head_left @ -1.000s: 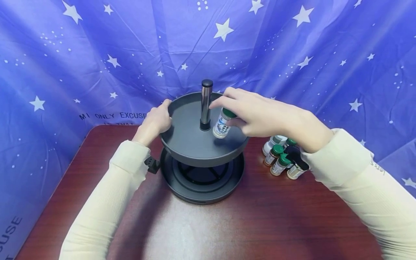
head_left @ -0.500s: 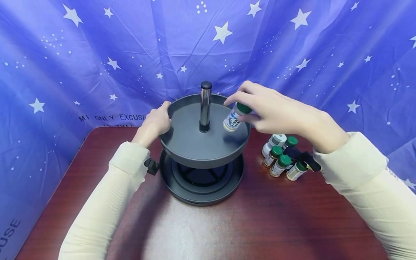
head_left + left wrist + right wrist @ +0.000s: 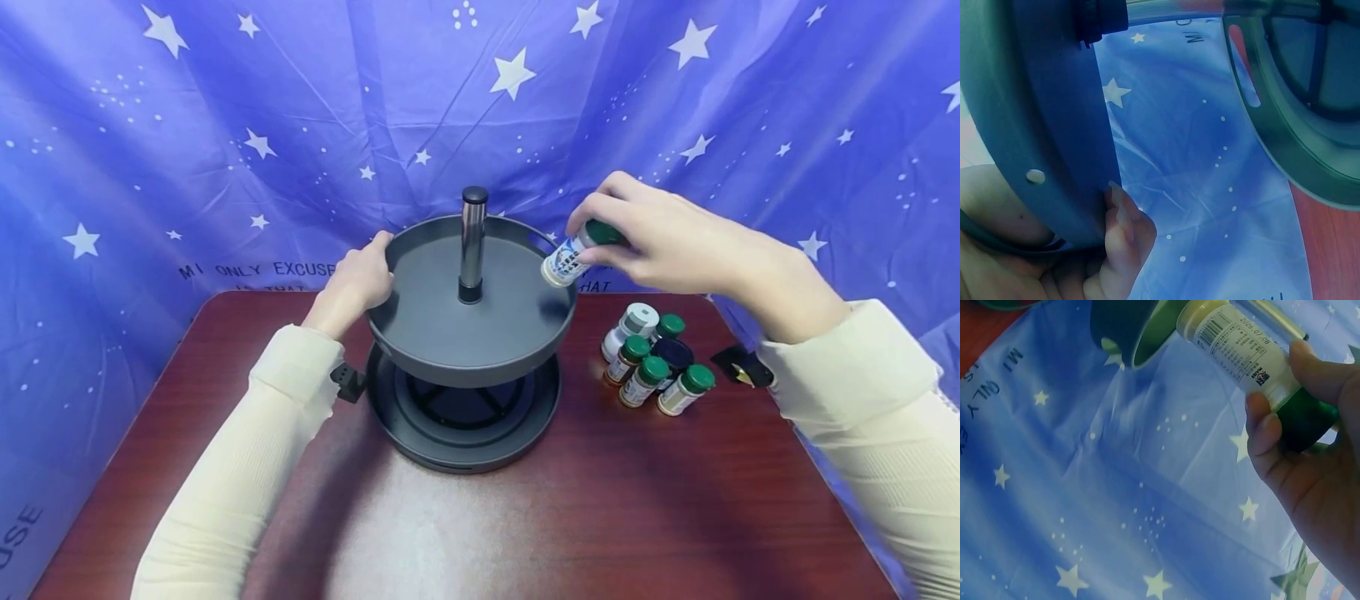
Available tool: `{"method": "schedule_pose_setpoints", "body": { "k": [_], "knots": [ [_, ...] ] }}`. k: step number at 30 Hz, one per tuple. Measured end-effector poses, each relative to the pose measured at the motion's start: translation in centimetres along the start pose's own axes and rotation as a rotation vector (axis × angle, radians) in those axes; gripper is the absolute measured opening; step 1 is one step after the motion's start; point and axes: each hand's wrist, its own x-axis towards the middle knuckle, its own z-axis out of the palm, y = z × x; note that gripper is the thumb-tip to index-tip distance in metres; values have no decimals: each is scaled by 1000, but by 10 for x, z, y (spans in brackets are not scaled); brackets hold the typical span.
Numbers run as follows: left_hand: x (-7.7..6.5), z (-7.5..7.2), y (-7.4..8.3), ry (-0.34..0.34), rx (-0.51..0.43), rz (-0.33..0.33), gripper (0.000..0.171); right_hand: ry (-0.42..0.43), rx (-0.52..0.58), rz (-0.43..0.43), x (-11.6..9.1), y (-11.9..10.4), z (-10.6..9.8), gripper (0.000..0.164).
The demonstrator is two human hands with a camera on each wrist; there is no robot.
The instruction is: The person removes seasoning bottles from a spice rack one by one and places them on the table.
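Note:
My left hand (image 3: 354,278) grips the left rim of a dark grey upper tray (image 3: 457,336). In the left wrist view its fingers curl beneath the tray wall (image 3: 1035,119). A metal post (image 3: 472,246) with a black cap rises from the tray's middle. My right hand (image 3: 663,236) holds a spice jar (image 3: 566,262) by its green-lidded end, above the tray's right rim. The jar is tilted, its base pointing down and left. A printed label with a barcode faces the right wrist camera on the spice jar (image 3: 1235,350).
A wider grey lower tray (image 3: 397,437) sits under the upper one on the reddish-brown table (image 3: 615,508). Several more jars (image 3: 642,381), most green-lidded, stand clustered to the right. A blue star-printed curtain (image 3: 315,108) hangs behind the table.
My right hand has carried the spice jar rightward and a little up, from near the post to the upper tray's right rim. The jar leans more. My left hand stays on the rim.

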Motion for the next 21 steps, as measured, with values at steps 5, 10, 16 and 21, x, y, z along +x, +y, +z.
{"method": "schedule_pose_setpoints", "body": {
  "k": [5, 10, 16, 21],
  "knots": [
    [1, -1, -1, 3, -2, 0, 60, -37, -33, 76, -3, 7, -10, 24],
    [3, 0, -3, 12, 5, 7, 60, -101, -47, 169, -5, 14, -14, 26],
    [3, 0, -2, 16, 5, 12, 61, -153, -48, 209, -6, 22, -16, 31],
    [2, 0, -2, 4, 0, 8, 60, -185, -41, 242, -8, 28, -19, 32]
  ]
}}
